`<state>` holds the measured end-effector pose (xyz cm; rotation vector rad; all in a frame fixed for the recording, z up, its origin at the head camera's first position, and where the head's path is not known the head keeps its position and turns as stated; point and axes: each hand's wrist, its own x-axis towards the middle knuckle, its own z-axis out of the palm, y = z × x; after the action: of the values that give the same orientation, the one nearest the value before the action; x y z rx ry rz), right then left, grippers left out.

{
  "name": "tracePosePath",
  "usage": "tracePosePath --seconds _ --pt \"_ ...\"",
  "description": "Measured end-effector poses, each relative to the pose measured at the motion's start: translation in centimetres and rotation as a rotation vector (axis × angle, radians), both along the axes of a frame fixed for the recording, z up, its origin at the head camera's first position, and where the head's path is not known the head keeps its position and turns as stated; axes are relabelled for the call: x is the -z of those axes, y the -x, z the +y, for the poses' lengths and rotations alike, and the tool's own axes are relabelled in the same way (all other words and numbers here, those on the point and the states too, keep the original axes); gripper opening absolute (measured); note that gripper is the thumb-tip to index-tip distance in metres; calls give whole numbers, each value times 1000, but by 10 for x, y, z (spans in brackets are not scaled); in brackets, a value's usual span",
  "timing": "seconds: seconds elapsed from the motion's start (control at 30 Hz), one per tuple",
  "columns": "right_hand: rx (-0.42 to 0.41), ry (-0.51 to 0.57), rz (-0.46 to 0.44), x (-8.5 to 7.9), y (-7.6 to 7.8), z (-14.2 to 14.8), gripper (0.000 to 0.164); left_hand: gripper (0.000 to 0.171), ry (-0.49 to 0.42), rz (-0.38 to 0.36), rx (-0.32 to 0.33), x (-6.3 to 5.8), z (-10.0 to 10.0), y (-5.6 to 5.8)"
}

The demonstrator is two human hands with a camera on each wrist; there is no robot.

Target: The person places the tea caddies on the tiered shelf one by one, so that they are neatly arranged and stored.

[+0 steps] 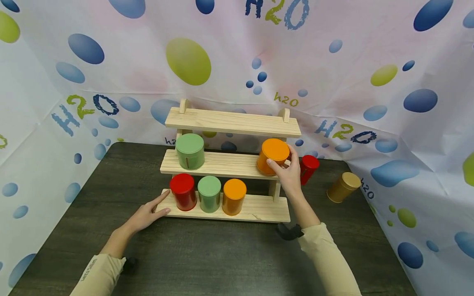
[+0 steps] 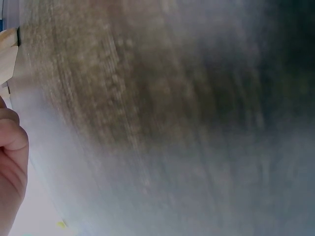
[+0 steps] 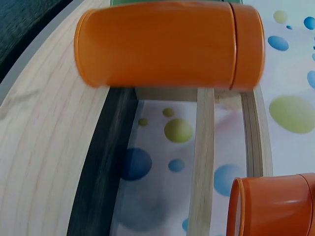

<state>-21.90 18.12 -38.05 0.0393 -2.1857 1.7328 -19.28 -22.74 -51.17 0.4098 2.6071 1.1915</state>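
My right hand [image 1: 291,174] holds an orange lidded canister [image 1: 273,158] at the right end of the wooden rack's middle shelf [image 1: 229,164], thumb in front and fingers round its right side. That canister [image 3: 275,206] shows at the lower right of the right wrist view, the hand itself out of sight there. My left hand [image 1: 144,216] rests with extended fingers against the left end of the bottom shelf [image 1: 266,209]. Part of this hand [image 2: 11,162] appears at the left edge of its wrist view. Beside it on that shelf stand a red canister [image 1: 183,192], a green canister [image 1: 209,194] and an orange canister [image 1: 234,197].
A wider green canister [image 1: 190,151] stands on the middle shelf's left end. Above is the top shelf [image 1: 233,122]. On the dark table [image 1: 207,259], right of the rack, are a red canister [image 1: 308,168] and a gold canister [image 1: 343,187]. A printed curtain [image 1: 237,49] hangs behind.
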Motion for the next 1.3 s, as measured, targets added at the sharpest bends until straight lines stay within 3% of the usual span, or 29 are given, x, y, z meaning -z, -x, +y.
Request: tracePosePath --seconds 0.13,0.63,1.3 --pt "-17 -16 -9 11 9 -8 72 68 0 -9 -6 0 1 0" --pt "-170 -39 3 7 23 -53 71 70 7 -17 -11 1 1 1" --pt "-224 -117 -71 2 33 -97 75 65 -13 28 20 -7 2 -2"
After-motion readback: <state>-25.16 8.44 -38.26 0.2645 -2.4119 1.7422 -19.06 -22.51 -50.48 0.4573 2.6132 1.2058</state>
